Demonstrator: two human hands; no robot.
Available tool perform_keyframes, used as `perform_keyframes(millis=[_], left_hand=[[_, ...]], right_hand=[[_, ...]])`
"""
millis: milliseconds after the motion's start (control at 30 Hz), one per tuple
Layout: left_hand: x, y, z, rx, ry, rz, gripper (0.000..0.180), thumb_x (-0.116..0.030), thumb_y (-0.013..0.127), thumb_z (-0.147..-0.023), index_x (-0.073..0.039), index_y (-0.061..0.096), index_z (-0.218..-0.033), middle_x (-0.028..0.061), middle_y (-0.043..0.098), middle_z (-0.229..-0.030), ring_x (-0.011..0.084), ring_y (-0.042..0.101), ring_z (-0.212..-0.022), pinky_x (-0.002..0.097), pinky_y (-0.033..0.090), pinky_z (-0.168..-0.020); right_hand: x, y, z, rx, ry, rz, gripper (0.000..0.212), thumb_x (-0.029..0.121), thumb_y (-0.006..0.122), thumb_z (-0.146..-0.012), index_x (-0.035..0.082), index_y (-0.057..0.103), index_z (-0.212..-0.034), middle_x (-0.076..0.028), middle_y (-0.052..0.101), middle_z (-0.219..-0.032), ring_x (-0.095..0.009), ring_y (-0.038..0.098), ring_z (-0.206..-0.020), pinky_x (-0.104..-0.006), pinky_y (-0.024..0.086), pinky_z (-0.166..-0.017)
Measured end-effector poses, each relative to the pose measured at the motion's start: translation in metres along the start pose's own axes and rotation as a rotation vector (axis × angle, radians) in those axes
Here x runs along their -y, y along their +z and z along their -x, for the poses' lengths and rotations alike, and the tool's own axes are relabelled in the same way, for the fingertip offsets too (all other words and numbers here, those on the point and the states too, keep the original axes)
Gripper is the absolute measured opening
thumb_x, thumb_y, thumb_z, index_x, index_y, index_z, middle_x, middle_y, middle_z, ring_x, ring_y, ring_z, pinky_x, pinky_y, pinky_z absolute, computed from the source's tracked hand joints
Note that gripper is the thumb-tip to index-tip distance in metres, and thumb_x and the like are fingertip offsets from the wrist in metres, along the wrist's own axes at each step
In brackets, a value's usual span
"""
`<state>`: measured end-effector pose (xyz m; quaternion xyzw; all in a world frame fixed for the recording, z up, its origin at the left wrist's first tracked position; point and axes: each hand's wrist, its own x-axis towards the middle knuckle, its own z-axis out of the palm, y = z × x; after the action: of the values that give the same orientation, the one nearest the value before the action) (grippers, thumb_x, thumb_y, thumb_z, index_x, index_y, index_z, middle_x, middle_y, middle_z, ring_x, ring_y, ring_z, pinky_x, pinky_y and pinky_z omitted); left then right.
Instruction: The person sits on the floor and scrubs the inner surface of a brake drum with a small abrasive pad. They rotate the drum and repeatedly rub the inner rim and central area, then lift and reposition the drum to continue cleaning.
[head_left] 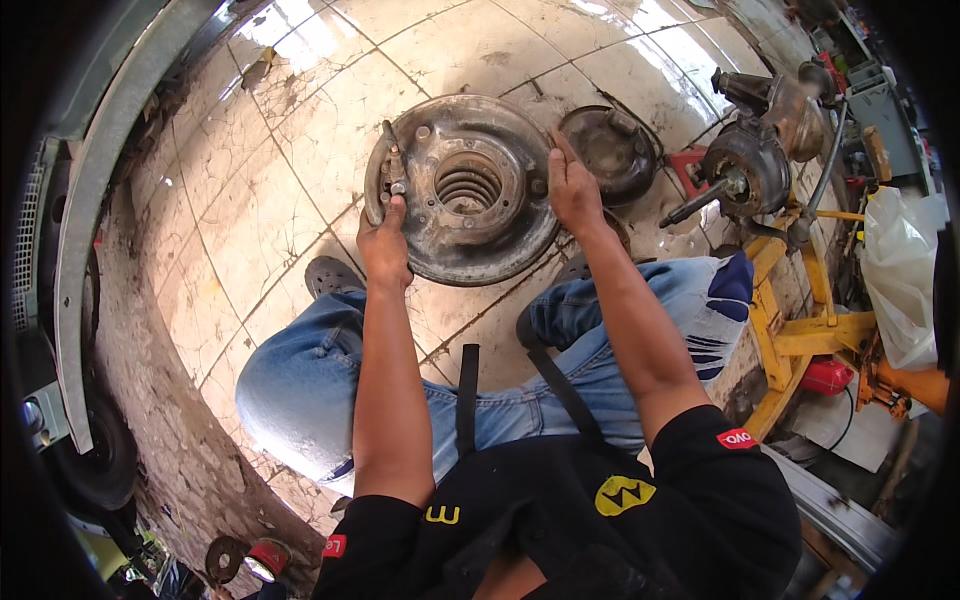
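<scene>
A round, worn metal brake backing plate (470,255) lies in front of me, over the tiled floor. Through its centre hole a coil spring (466,187) shows; most of it is hidden. My left hand (385,240) grips the plate's left edge, the thumb up by a small bolt and cylinder fitting (396,187) there. At the opposite rim, my right hand (576,190) is held edge-on with its fingers stretched out, touching or very near the plate. A second, smaller dark round brake plate (610,150) lies just beyond my right hand.
To the right, an axle hub assembly (745,165) sits by a yellow metal stand (800,335). A white plastic bag (897,280) and a red object (827,377) are farther right. A curved metal bumper (78,250) runs along the left. Tiled floor (300,150) surrounds the plate.
</scene>
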<state>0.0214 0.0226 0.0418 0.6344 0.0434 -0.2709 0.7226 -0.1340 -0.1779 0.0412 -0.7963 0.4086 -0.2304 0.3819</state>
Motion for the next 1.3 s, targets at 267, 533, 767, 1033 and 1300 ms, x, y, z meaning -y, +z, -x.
perform_keyframes(millis=[267,533,767,1033,1300], left_hand=[[0.004,-0.003,-0.003,0.017,0.007,0.047,0.039,-0.016,0.069,-0.089,0.0,0.057,-0.122,0.0083,0.064,-0.109,0.0162,0.057,-0.097,0.0304,0.044,-0.088],[0.001,-0.006,0.0,-0.074,-0.061,-0.184,0.044,-0.021,0.069,-0.089,0.005,0.056,-0.122,0.013,0.063,-0.111,0.0205,0.058,-0.096,0.0326,0.046,-0.087],[0.009,-0.004,-0.006,0.052,0.035,-0.013,0.05,-0.023,0.069,-0.089,0.004,0.053,-0.128,0.0128,0.061,-0.118,0.0226,0.056,-0.105,0.035,0.046,-0.091],[0.013,-0.007,-0.01,0.091,0.038,0.043,0.05,-0.022,0.072,-0.086,0.001,0.053,-0.127,0.0112,0.06,-0.117,0.0213,0.057,-0.102,0.0355,0.046,-0.089],[0.014,0.003,-0.008,0.062,0.06,0.07,0.037,-0.02,0.07,-0.088,0.001,0.058,-0.117,0.0079,0.062,-0.107,0.0172,0.055,-0.095,0.0323,0.044,-0.086]], right_hand=[[-0.008,0.009,-0.002,-0.05,0.059,-0.086,0.047,0.031,0.035,-0.101,0.002,0.047,-0.136,-0.023,0.051,-0.134,-0.04,0.047,-0.124,-0.0407,0.037,-0.103],[-0.004,0.007,-0.003,-0.003,-0.069,-0.094,0.047,0.031,0.036,-0.101,0.0,0.048,-0.135,-0.025,0.05,-0.134,-0.039,0.044,-0.127,-0.0402,0.036,-0.105],[-0.006,-0.004,-0.006,0.031,0.15,-0.012,0.051,0.035,0.032,-0.101,0.003,0.043,-0.14,-0.026,0.05,-0.134,-0.043,0.048,-0.121,-0.0428,0.038,-0.102],[-0.015,-0.003,-0.005,0.062,0.219,-0.18,0.047,0.034,0.032,-0.102,0.009,0.043,-0.14,-0.023,0.052,-0.132,-0.041,0.049,-0.121,-0.042,0.039,-0.099],[-0.041,0.008,-0.011,-0.027,0.106,-0.211,0.049,0.031,0.032,-0.101,0.008,0.039,-0.144,-0.026,0.047,-0.137,-0.041,0.046,-0.125,-0.0392,0.037,-0.102]])
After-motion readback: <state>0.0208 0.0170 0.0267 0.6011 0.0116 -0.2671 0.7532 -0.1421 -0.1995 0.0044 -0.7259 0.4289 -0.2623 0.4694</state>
